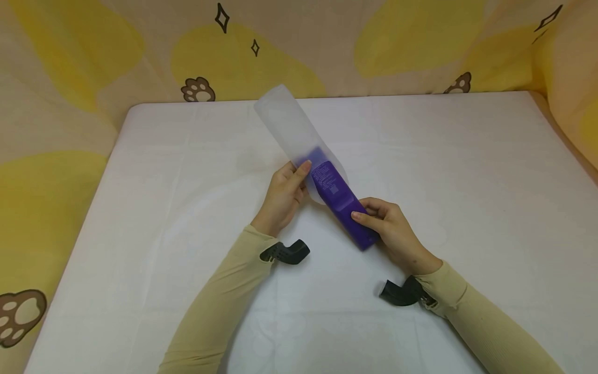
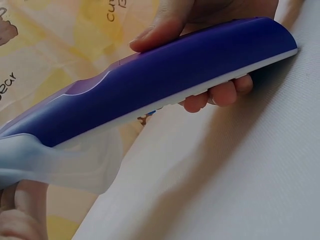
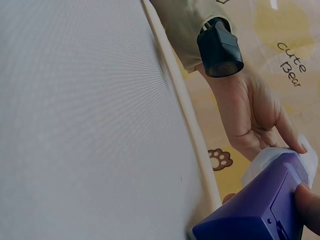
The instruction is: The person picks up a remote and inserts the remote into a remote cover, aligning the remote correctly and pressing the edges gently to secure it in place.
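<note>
Beige sleeves (image 1: 210,306) with black cameras (image 1: 294,253) at the cuffs extend over a white table (image 1: 140,208). Above its middle, the right hand (image 1: 392,228) grips the near end of a purple device (image 1: 344,206); the left hand (image 1: 283,193) pinches a translucent cover (image 1: 287,119) around its other end, slanting toward the far edge.

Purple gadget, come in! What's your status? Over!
Left grip holding frosted cover. Right grip holding purple gadget. Gadget's one end inside the cover, rest sticking out. No obstacle seen.
</note>
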`<state>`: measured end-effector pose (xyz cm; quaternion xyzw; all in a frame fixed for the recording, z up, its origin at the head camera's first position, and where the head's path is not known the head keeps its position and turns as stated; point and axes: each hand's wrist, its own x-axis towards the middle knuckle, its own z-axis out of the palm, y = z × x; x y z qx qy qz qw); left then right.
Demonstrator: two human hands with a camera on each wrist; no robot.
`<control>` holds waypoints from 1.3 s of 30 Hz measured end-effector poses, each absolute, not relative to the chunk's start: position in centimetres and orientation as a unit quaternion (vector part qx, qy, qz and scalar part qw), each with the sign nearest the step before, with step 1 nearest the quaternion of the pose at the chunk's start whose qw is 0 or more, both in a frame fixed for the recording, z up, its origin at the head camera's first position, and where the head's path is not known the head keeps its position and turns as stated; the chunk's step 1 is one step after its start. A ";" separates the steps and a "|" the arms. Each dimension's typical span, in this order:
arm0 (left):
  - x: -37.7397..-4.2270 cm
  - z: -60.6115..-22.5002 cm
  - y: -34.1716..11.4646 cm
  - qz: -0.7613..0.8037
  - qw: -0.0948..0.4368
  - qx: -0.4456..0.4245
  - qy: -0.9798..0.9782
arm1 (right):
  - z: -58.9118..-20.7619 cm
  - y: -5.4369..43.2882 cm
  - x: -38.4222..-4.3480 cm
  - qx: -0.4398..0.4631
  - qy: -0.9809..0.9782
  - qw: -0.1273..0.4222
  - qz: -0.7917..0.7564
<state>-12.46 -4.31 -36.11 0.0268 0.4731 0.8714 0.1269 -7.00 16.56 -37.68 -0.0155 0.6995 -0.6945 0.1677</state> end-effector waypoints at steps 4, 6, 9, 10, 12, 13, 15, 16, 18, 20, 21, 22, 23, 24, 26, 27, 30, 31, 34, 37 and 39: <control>-12.4 -36.1 -4.3 0.867 0.128 0.026 0.481 | -37.7 16.6 -7.0 -0.012 0.698 0.168 -0.695; -12.4 -36.1 -4.2 0.866 0.127 0.027 0.483 | -37.7 16.6 -6.9 -0.013 0.699 0.167 -0.695; -12.3 -36.1 -4.2 0.864 0.127 0.031 0.487 | -37.7 16.5 -6.9 -0.011 0.700 0.165 -0.695; -12.3 -36.2 -4.1 0.863 0.128 0.033 0.488 | -37.7 16.5 -7.0 -0.010 0.701 0.164 -0.694; -12.4 -36.3 -4.1 0.860 0.132 0.037 0.492 | -37.7 16.4 -7.0 -0.007 0.701 0.164 -0.694; -12.4 -36.3 -4.1 0.858 0.134 0.038 0.494 | -37.7 16.4 -7.0 -0.004 0.701 0.165 -0.694; -12.3 -36.3 -4.0 0.855 0.139 0.040 0.497 | -37.6 16.4 -7.0 -0.001 0.702 0.166 -0.693; -12.3 -36.4 -4.0 0.854 0.141 0.041 0.499 | -37.6 16.4 -7.0 0.001 0.701 0.166 -0.693; -12.3 -36.4 -4.0 0.853 0.143 0.042 0.501 | -37.6 16.4 -7.0 0.002 0.700 0.167 -0.694; -12.3 -36.3 -3.9 0.852 0.144 0.040 0.501 | -37.6 16.4 -7.1 0.001 0.699 0.166 -0.696; -12.2 -36.3 -3.9 0.852 0.144 0.038 0.502 | -37.6 16.4 -7.0 0.001 0.698 0.167 -0.697; -12.2 -36.3 -3.9 0.852 0.144 0.037 0.502 | -37.7 16.4 -7.0 0.001 0.697 0.167 -0.698; -12.2 -36.3 -3.9 0.852 0.145 0.035 0.503 | -37.7 16.4 -7.0 0.002 0.696 0.168 -0.699; -12.2 -36.3 -3.9 0.851 0.145 0.034 0.503 | -37.7 16.4 -7.0 0.004 0.694 0.168 -0.700; -12.2 -36.3 -3.9 0.850 0.147 0.032 0.504 | -37.7 16.4 -7.0 0.009 0.691 0.170 -0.703; -12.2 -36.3 -3.9 0.851 0.147 0.031 0.504 | -37.7 16.4 -7.0 0.010 0.690 0.171 -0.703; -12.1 -36.3 -3.9 0.850 0.149 0.032 0.504 | -37.8 16.4 -7.0 0.010 0.688 0.171 -0.705; -12.1 -36.3 -3.9 0.850 0.150 0.033 0.504 | -37.8 16.4 -7.0 0.010 0.688 0.171 -0.705; -12.1 -36.4 -3.8 0.850 0.152 0.036 0.503 | -37.7 16.4 -7.0 0.009 0.687 0.170 -0.706; -12.1 -36.4 -3.7 0.851 0.154 0.036 0.501 | -37.7 16.4 -7.0 0.010 0.686 0.170 -0.707; -12.2 -36.5 -3.7 0.851 0.154 0.033 0.501 | -37.7 16.4 -7.0 0.010 0.685 0.170 -0.709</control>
